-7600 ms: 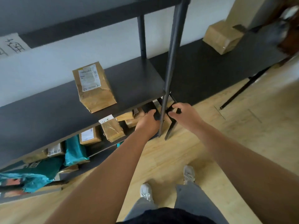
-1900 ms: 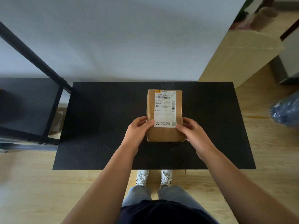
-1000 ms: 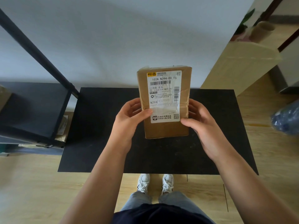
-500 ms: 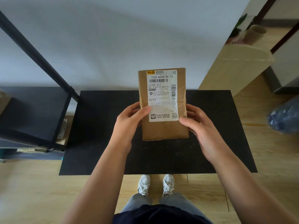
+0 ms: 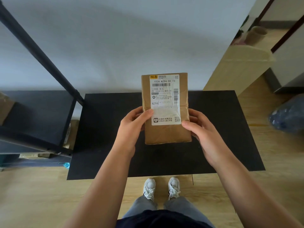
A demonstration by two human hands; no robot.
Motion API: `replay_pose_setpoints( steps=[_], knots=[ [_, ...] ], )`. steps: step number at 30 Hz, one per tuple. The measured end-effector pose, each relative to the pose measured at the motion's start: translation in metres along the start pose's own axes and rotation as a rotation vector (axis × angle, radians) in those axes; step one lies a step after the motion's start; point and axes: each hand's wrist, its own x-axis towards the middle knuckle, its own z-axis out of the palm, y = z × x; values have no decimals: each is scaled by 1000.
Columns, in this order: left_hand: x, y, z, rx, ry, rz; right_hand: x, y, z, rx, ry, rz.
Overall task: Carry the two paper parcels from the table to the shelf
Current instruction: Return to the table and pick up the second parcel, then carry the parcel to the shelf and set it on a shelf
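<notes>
A brown paper parcel (image 5: 166, 134) with a white shipping label faces me, held up above the black table (image 5: 102, 129). My left hand (image 5: 131, 127) grips its left edge, thumb across the front. On the other side, my right hand (image 5: 199, 130) clasps the right edge, thumb on the front. The black shelf (image 5: 37, 116) stands to the left of the table, and the corner of another brown parcel (image 5: 5, 106) shows on it at the frame's left edge.
A black slanted shelf post (image 5: 37, 51) rises at the left. Parcels lie on the lower shelf level (image 5: 69, 135). A light wooden cabinet (image 5: 238, 69) stands behind the table on the right. A blue plastic bag (image 5: 289, 114) lies on the wooden floor at right.
My hands took the parcel off the table and raised it upright in front of me. Over the last half second it has stayed nearly still.
</notes>
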Motion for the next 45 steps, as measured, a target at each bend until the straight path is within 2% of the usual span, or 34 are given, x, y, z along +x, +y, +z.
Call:
replay_pose_setpoints(
  steps=[11, 22, 31, 39, 45],
  knots=[
    [-9, -18, -40, 86, 1, -14, -14, 12, 46, 15, 9, 59],
    [-77, -50, -65, 30, 228, -54, -50, 26, 69, -129, -191, 83],
    [-135, -84, -79, -11, 276, -68, -88, 49, 73, -160, -289, 131],
    [-166, -110, -134, -79, 331, -70, -110, 53, 126, -211, -402, 127],
    [-192, -136, -211, -110, 355, -45, -126, 67, 207, -235, -448, 135]
  ],
)
